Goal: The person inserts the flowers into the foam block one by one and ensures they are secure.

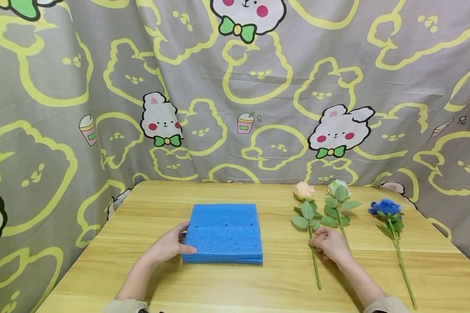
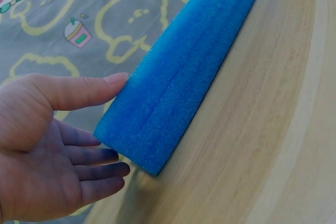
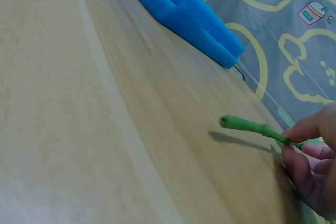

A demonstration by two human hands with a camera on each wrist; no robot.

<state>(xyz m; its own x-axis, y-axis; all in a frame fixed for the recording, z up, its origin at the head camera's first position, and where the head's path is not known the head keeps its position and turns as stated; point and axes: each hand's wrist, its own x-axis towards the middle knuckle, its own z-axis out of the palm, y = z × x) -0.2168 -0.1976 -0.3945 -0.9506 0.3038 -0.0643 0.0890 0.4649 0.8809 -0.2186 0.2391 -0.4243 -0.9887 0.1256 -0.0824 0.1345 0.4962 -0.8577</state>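
A blue foam block with small holes across its top lies on the table. My left hand is at its left side, thumb tip at the front left corner and the other fingers along the left edge. Seen from the left wrist, that hand has its fingers nearly straight beside the foam's end. My right hand pinches the green stem of a pale pink artificial rose between thumb and fingers. The right wrist view shows the cut end of the stem pointing out from the fingertips, with its shadow on the wood.
A white artificial rose lies just right of the pink one, its stem passing behind my right hand. Farther right is a blue artificial rose. The wooden table ends at a grey curtain with cartoon prints.
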